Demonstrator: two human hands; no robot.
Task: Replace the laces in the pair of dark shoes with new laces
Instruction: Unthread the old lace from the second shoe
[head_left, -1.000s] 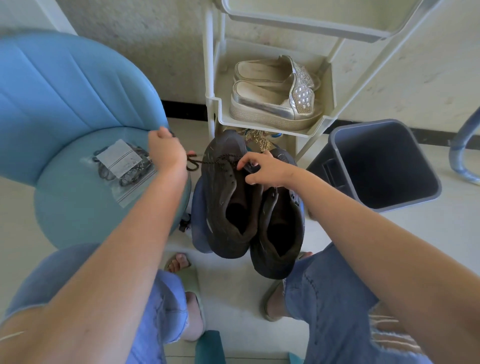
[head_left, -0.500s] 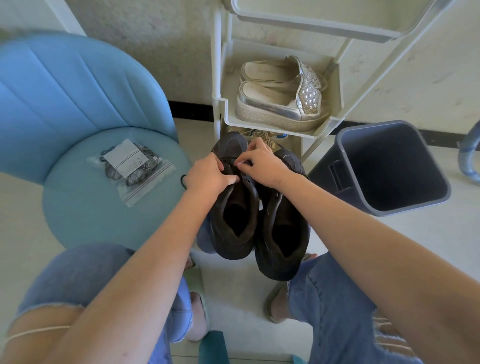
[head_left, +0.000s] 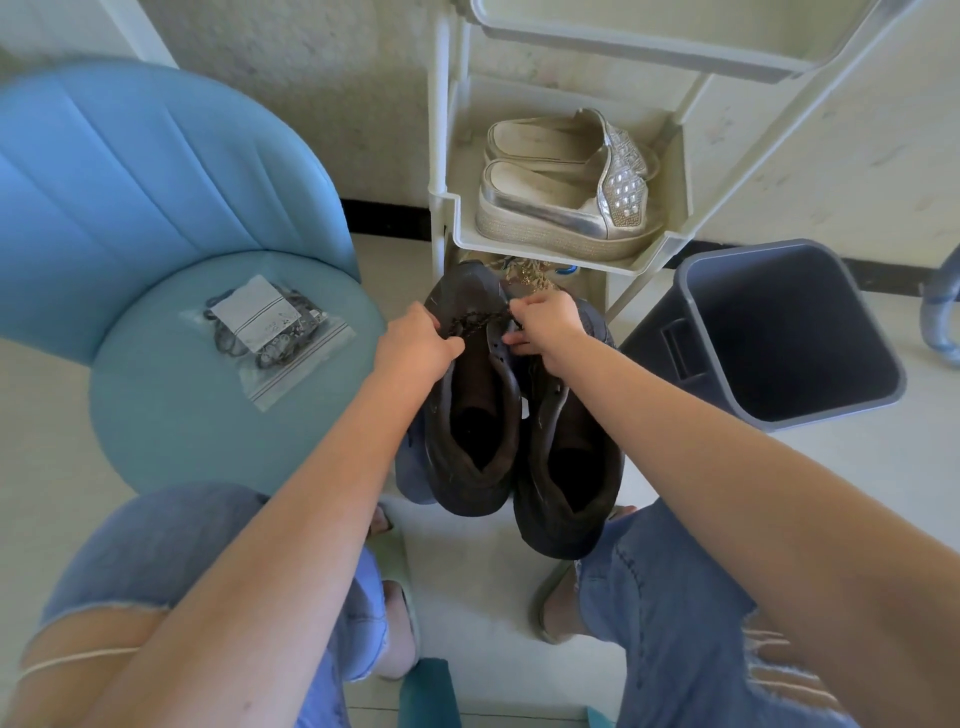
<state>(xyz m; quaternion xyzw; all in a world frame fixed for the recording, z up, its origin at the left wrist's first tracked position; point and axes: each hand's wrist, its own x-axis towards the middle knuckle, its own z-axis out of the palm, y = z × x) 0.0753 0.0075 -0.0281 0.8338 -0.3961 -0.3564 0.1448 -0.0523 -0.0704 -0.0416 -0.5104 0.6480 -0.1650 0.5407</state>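
Note:
Two dark shoes stand side by side between my knees, toes pointing away: the left shoe (head_left: 470, 415) and the right shoe (head_left: 569, 462). A dark old lace (head_left: 475, 322) crosses the front of the left shoe. My left hand (head_left: 418, 348) pinches that lace at the shoe's left side. My right hand (head_left: 545, 325) holds the lace at its right side, over the gap between the shoes. A clear zip bag of new dark laces (head_left: 270, 332) lies on the blue chair seat (head_left: 171, 415) to the left.
A white shoe rack (head_left: 545, 249) stands just behind the shoes and holds a pair of silver platform shoes (head_left: 566, 187). A grey bin (head_left: 779, 332) sits to the right. My jeans-clad knees and sandalled feet frame the shoes.
My left hand came back from the chair side to the left shoe. Both hands now work the lace at the shoe's front, the right hand slightly lifted.

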